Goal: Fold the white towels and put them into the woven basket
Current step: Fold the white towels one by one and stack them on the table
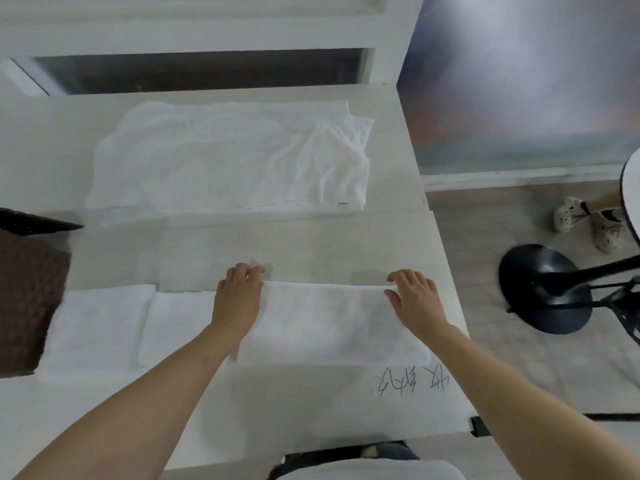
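Writing (412, 381): black scribble on surface (311, 244), near edge, just below folded towel.
Folded towel (325, 323): flat on surface betw. both hands, long strip running L–R.
Left hand (237, 299): palm down on towel's L part, fingers curled over its far edge, gripping it.
Right hand (415, 299): at towel's R end, thumb under, fingers over far edge, pinching it.
Woven basket (27, 289): dark brown, L edge, just beside strip's L end.
Loose towel (232, 154): crumpled, spread out further back.
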A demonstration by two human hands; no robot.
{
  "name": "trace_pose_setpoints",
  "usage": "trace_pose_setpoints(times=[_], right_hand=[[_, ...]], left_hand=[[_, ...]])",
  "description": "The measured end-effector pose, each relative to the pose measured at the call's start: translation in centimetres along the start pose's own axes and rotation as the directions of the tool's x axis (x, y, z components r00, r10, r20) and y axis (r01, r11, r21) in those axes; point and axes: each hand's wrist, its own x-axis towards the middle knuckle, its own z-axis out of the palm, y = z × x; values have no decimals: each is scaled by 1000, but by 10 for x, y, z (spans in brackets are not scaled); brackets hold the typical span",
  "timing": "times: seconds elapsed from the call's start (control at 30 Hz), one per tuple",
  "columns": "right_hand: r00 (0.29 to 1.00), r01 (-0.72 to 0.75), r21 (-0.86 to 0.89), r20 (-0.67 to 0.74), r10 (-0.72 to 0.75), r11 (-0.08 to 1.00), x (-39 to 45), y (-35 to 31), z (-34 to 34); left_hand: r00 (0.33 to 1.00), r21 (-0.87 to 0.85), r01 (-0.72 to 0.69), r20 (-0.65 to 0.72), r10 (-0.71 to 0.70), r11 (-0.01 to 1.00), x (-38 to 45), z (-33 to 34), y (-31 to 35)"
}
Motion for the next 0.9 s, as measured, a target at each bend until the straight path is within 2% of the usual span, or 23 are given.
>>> trace_pose_setpoints(times=[0.07, 0.13, 0.17, 0.23, 0.3, 0.43, 0.6, 0.67, 0.7, 0.73, 0.8, 0.9], right_hand=[[995, 96, 44, 24, -97, 994, 2, -14, 11], [982, 173, 100, 64, -180, 980, 5, -28, 24], [972, 204, 122, 94, -216, 971, 6, -35, 30], [948, 249, 129, 170, -269, 960, 7, -45, 38], [941, 241, 106, 219, -259, 965, 5, -48, 42], [946, 119, 65, 296, -133, 991, -7, -48, 31], [918, -155, 52, 375, 124, 987, -35, -48, 15], [896, -221, 21, 400, 194, 975, -43, -48, 12], [886, -242, 3, 409, 220, 970, -46, -48, 11], [877, -256, -11, 419, 238, 966, -48, -49, 10], [860, -292, -2, 437, 264, 956, -52, -52, 9], [841, -355, -1, 438, 319, 935, -56, -56, 8]], left_hand=[[995, 3, -80, -60, 80, 997, -13, 9, 15], [975, 10, -215, -53, 215, 977, -35, 22, 31], [965, 2, -263, -3, 263, 965, -46, 30, 37], [940, 17, -285, 199, 276, 958, -66, 43, 44], [911, 60, -283, 328, 249, 957, -76, 54, 45], [912, 118, -306, 321, 255, 945, -66, 57, 50], [966, 124, -92, 252, 59, 988, -48, 38, 69], [977, 54, 2, 211, -13, 999, -48, 34, 74], [972, -34, 80, 225, -70, 996, -49, 33, 78], [957, -161, 180, 257, -135, 970, -49, 35, 80], [914, -427, 363, 336, -227, 828, -49, 39, 88], [881, -657, 472, 382, -280, 588, -52, 36, 105]])
